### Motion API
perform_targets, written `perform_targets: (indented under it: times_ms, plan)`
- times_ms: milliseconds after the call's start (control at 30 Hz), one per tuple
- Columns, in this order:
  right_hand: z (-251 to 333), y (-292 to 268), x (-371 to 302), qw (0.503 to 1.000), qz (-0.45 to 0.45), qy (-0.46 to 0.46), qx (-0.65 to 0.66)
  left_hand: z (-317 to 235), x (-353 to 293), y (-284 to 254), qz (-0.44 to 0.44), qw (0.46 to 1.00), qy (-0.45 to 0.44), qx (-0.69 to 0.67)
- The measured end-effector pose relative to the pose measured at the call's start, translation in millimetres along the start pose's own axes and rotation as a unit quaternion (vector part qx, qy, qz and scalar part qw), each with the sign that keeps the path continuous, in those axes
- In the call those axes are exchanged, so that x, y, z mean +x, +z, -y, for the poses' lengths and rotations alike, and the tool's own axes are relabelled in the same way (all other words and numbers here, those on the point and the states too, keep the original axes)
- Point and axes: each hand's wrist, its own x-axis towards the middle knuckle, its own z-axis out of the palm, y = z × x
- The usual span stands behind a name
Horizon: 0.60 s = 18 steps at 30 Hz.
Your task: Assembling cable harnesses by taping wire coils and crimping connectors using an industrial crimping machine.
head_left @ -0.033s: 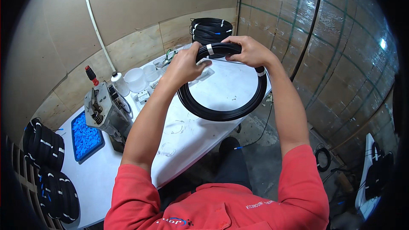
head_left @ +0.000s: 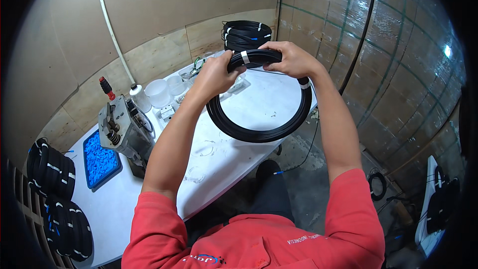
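Observation:
A coil of black cable (head_left: 264, 135), bound with white bands, is held up over the near right part of the table. My left hand (head_left: 216, 75) is wrapped round the coil's far left side, just left of one white band. On the far right side my right hand (head_left: 294, 60) grips the same coil, its fingers bent over the top. Between the two hands runs a short stretch of the coil with that band on it. A loose cable end (head_left: 278, 173) with a blue and white connector hangs below, right of the table edge.
The white table (head_left: 199, 149) bears a metal press (head_left: 124, 129), a blue tray (head_left: 119, 170) of small blue parts, a bottle (head_left: 140, 98) and plastic tubs (head_left: 157, 93). Black coils (head_left: 247, 37) are stacked at the back; others (head_left: 68, 226) stand at the left. Wrapped boxes (head_left: 388, 60) line the right.
My left thumb has drawn in toward the coil, and my left grip looks tighter. The coil has barely shifted; my right hand stays in place.

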Motion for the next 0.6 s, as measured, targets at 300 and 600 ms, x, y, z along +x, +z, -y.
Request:
perform_targets:
  times_ms: [300, 600]
  plan:
    - [-34, 8, -31, 0.979, -0.078, 0.109, 0.154, 28, 8, -19, 0.111, 0.957, -0.186, -0.195]
    - [-76, 80, -58, 0.951, -0.122, 0.195, 0.206, 80, -35, 37, 0.260, 0.845, -0.355, -0.304]
